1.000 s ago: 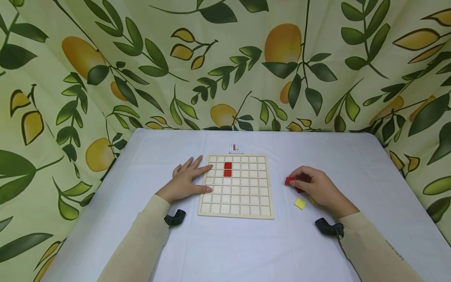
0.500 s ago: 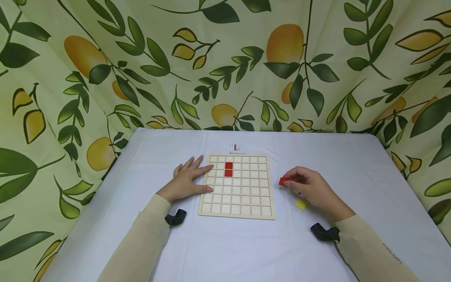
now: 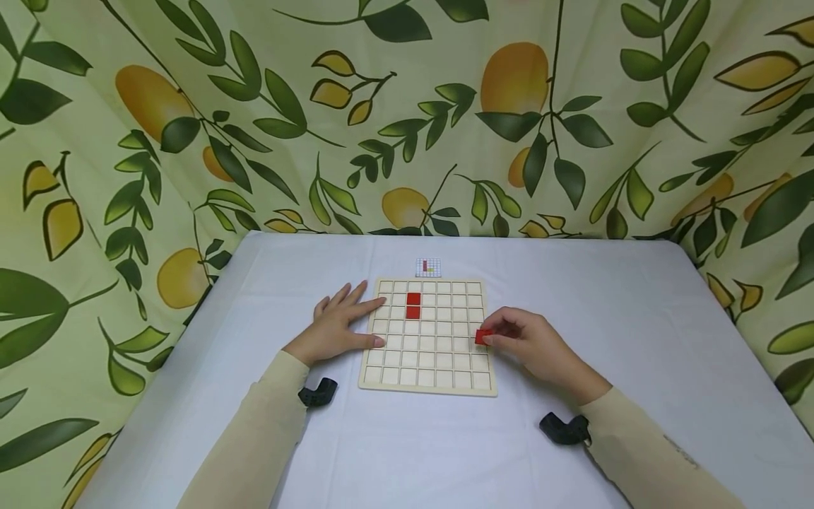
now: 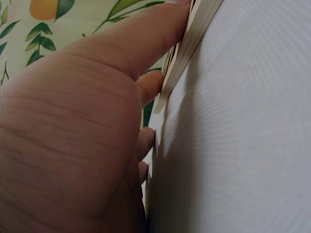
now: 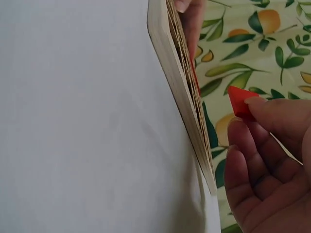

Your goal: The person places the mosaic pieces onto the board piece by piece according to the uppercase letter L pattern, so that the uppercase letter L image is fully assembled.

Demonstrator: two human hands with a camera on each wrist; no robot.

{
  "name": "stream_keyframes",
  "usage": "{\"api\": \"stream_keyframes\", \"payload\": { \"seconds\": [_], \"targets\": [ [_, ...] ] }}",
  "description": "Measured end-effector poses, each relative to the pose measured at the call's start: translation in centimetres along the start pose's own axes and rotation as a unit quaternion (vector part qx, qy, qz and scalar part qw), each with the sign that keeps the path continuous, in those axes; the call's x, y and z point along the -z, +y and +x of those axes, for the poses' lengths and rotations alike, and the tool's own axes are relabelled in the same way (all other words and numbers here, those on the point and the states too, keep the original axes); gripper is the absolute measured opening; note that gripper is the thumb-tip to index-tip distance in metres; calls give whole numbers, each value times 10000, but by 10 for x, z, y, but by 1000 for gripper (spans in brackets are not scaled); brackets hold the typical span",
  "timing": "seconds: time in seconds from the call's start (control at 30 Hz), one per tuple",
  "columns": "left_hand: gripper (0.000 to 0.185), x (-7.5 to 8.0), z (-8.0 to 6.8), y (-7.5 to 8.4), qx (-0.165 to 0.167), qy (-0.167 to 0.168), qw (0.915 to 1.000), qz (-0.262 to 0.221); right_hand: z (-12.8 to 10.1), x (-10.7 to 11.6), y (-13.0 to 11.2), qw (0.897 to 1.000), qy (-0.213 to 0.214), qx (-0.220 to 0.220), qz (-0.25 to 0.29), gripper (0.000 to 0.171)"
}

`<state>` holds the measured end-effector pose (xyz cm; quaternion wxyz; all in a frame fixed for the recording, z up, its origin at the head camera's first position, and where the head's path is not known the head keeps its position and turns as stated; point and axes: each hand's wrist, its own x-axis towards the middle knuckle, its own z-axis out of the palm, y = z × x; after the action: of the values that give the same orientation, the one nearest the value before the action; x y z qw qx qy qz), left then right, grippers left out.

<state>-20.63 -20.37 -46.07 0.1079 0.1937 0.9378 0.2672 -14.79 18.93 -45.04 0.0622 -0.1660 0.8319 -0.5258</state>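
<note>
A square wooden grid board (image 3: 437,359) lies on the white table. Two red square tiles (image 3: 413,305) sit one below the other in its upper left part. The left hand (image 3: 337,326) rests at the board's left edge, fingers spread, thumb and index fingertip touching the frame. Between thumb and fingers, the right hand (image 3: 531,345) pinches another red tile (image 5: 241,103), held over the board's right edge. In the right wrist view that tile is tilted and apart from the board. No yellow tile shows beside the right hand, which covers that part of the table.
Behind the board lies a small printed grid card (image 3: 428,267) with red and yellow marks. A curtain (image 3: 407,120) with fruit and leaves hangs beyond the table (image 3: 407,452). Black wrist devices sit on both sleeves.
The right hand has moved left with the red tile, from the table to over the board's right edge. Yellow tiles seen earlier are now hidden. The left hand stays in place.
</note>
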Motion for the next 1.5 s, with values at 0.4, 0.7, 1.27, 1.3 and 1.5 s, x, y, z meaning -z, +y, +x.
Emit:
{"api": "stream_keyframes", "payload": {
  "seconds": [0.4, 0.7, 1.27, 1.3, 1.5],
  "targets": [
    [93, 0, 0, 0, -13, -5, 10000, 43, 29, -38, -18, 9992, -281, 232, -159, 13],
    [92, -1, 2, -1, -17, -53, 10000, 52, 52, -64, -30, 9987, -80, 399, -305, 8],
    [92, 1, 0, 0, -46, -33, 10000, 29, 78, -88, -34, 9967, -338, 177, -712, 8],
    [92, 1, 0, 0, -46, -37, 10000, 21, 79, -88, -33, 9967, -336, 148, -730, 8],
    [91, 1, 1, 0, -38, -37, 10000, 25, 80, -87, -33, 9955, -316, 111, -889, 3]
  ]
}}
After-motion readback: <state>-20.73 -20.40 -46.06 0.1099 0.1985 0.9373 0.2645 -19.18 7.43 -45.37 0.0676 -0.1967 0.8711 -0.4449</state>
